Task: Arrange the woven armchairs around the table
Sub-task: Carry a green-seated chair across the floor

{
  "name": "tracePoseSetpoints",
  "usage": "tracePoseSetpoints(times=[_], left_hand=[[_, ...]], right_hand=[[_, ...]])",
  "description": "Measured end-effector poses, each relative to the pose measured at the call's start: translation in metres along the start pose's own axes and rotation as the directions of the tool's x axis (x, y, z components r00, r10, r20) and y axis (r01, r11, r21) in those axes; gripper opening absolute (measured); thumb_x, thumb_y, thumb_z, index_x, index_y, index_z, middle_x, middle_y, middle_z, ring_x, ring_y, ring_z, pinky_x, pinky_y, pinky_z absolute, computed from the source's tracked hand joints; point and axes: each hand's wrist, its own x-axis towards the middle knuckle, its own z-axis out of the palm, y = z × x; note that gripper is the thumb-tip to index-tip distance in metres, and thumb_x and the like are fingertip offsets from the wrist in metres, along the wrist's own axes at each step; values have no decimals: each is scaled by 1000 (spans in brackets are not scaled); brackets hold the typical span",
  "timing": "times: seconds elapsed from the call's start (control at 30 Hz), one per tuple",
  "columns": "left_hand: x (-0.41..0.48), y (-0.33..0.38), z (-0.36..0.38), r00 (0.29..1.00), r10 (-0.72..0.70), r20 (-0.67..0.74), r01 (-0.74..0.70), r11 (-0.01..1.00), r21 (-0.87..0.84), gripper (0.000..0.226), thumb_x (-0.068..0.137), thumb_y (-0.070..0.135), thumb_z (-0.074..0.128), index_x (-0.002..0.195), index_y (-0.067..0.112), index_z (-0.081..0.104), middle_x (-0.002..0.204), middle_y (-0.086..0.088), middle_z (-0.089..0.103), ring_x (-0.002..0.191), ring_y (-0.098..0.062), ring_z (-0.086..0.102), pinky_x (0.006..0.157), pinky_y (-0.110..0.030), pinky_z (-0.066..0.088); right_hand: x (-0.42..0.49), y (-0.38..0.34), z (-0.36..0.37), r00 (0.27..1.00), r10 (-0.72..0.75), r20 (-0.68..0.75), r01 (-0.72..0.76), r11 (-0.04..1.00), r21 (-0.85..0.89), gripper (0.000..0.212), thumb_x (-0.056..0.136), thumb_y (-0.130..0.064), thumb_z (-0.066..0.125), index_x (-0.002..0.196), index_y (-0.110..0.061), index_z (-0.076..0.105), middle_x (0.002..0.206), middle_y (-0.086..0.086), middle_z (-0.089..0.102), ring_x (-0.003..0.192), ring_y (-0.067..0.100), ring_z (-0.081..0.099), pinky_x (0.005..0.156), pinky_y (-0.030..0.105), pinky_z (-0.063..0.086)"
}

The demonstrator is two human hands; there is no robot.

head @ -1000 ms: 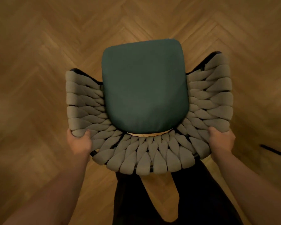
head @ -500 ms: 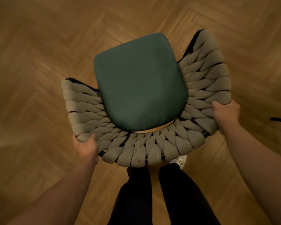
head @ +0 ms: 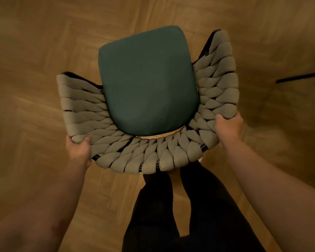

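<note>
Head view, both hands [head: 79, 150] grip curved woven armchair [head: 153, 153]

– What are the hands holding?
– The left hand [head: 79, 149] grips one back corner of the woven armchair [head: 162, 157]. The right hand [head: 227, 126] grips the other.
– What's between them?
– The green cushion [head: 147, 82], a bit past the hands. Black trousers [head: 198, 206] show below, over the wood floor [head: 35, 51].

Warm-lit herringbone wood floor [head: 44, 51] fills the view, blurred toward the edges; a thin dark bar [head: 300, 77] lies at three o'clock
</note>
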Motion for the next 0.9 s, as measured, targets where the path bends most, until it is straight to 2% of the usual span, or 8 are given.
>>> tracePoseSetpoints(times=[0.17,0.3,0.43,0.6,0.67,0.77,0.9], left_hand=[[14,21,16,989,91,116,-100,992,73,43,91,9,69,126,29,54,120,-11,65,102,-32,66,87,-51,58],[25,36,26,964,140,226,-167,980,106,45,91,11,69,127,32,52,122,-12,64,105,-33,66,88,-52,58],[32,48,37,928,208,309,-259,957,133,48,91,9,69,134,20,53,120,-11,65,105,-32,66,90,-53,58],[39,56,51,891,236,388,-321,932,169,47,90,9,69,132,22,55,120,-10,66,106,-32,67,91,-56,57],[36,57,56,878,243,413,-343,921,187,45,91,9,68,132,22,54,119,-11,66,105,-33,67,89,-54,58],[30,55,64,851,256,459,-385,898,214,42,91,11,68,129,23,55,121,-12,65,105,-33,67,90,-54,58],[12,50,76,812,260,523,-436,866,246,48,91,15,69,134,28,53,119,-8,66,104,-30,67,87,-50,59]], right_hand=[[-18,34,-20,990,113,-87,-101,987,127,41,88,-10,66,127,-20,60,92,-13,60,94,15,62,100,39,52],[-36,65,-28,971,165,-175,-124,966,225,40,87,-12,65,126,-18,61,99,-5,63,101,22,64,99,45,54],[-47,81,-33,953,201,-229,-126,944,304,40,86,-16,65,126,-19,62,110,1,66,103,22,65,96,44,56],[-64,107,-38,925,239,-296,-110,913,392,27,86,-15,65,113,-22,64,96,-6,65,95,18,64,92,38,57],[-73,119,-43,914,258,-312,-112,902,416,31,88,-14,65,118,-20,63,98,-6,64,96,17,63,90,34,55],[-90,142,-54,891,301,-339,-126,882,454,41,89,-14,66,129,-16,61,113,2,65,101,19,63,88,32,53],[-112,174,-71,844,374,-384,-149,853,501,43,88,-14,66,130,-14,59,116,3,65,106,20,63,97,36,53]])
